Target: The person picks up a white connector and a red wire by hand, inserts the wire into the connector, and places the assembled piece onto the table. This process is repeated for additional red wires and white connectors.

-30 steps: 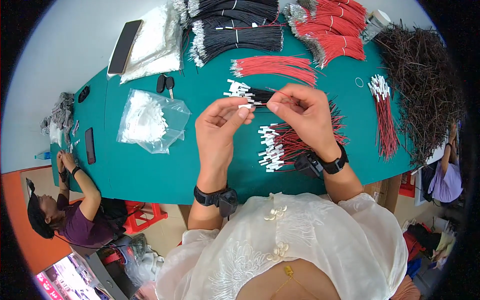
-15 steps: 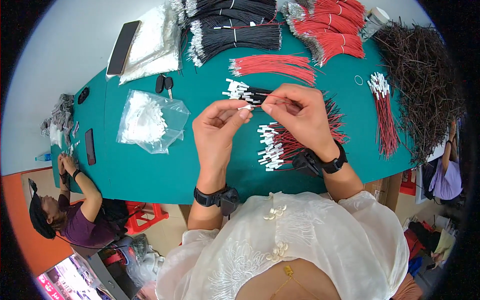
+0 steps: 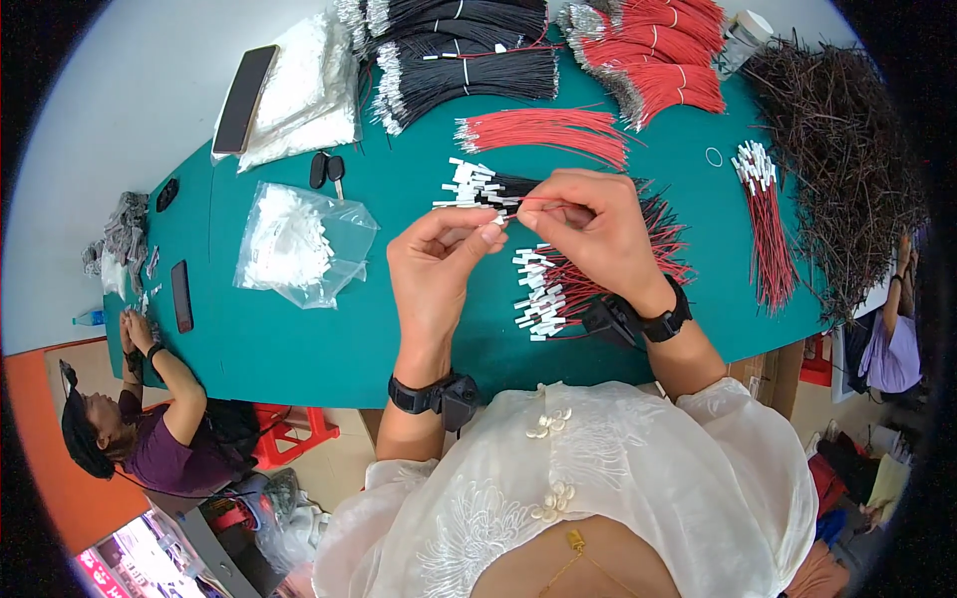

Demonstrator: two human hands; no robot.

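Note:
Thumb and forefinger of my left hand [image 3: 439, 254] pinch a small white connector housing [image 3: 499, 220]. Close on its right, my right hand [image 3: 593, 224] is closed on a thin red wire [image 3: 531, 198] that runs towards the connector. Whether the wire's end sits inside the housing is too small to tell. Beyond my hands lie black wires with white connectors [image 3: 471, 186]. Below and partly behind my right hand spreads a pile of red and black wires with white connectors [image 3: 541, 299].
A clear bag of white connectors [image 3: 289, 244] lies left. Farther back are car keys [image 3: 327, 171], loose red wires [image 3: 538, 132], black bundles [image 3: 474, 78] and red bundles [image 3: 668, 90]. Finished-looking wires [image 3: 766, 229] and a dark tangled heap [image 3: 832, 159] are right. A person [image 3: 150, 419] works at left.
Both hands stay almost in place; my left hand has shifted very slightly right with the connector. The pinch of each hand stays closed.

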